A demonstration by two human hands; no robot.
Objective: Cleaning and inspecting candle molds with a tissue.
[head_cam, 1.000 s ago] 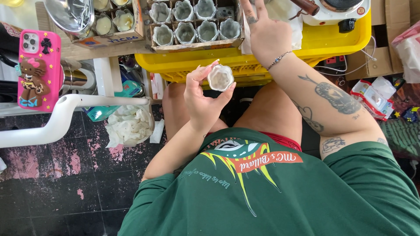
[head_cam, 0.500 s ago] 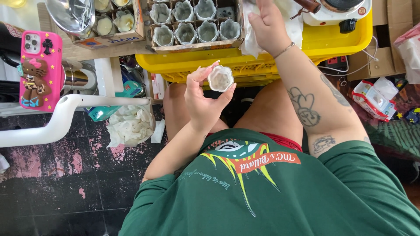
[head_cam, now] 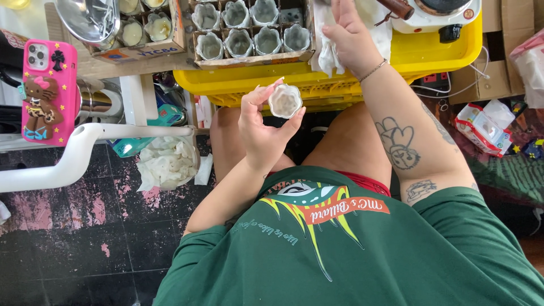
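My left hand [head_cam: 262,127] holds a small fluted white mould cup [head_cam: 284,101] by its sides, raised above my lap. My right hand [head_cam: 352,35] rests flat on a white cloth [head_cam: 326,54] lying on the yellow crate [head_cam: 430,51], fingers spread. Just beyond the cup stands a cardboard box [head_cam: 252,56] divided into cells, with several similar grey-white cups in it. I wear a green shirt and sit with bare knees under the crate.
A second cardboard box [head_cam: 139,42] with pale filled cups and a metal bowl [head_cam: 90,20] stand at the back left. A pink-cased phone [head_cam: 48,93] is mounted on a white arm [head_cam: 73,156]. Crumpled tissues [head_cam: 167,161] lie on the floor. A white hot plate [head_cam: 439,14] sits on the crate.
My right hand has shifted slightly on the cloth and the forearm has turned. The left hand keeps the cup in the same place.
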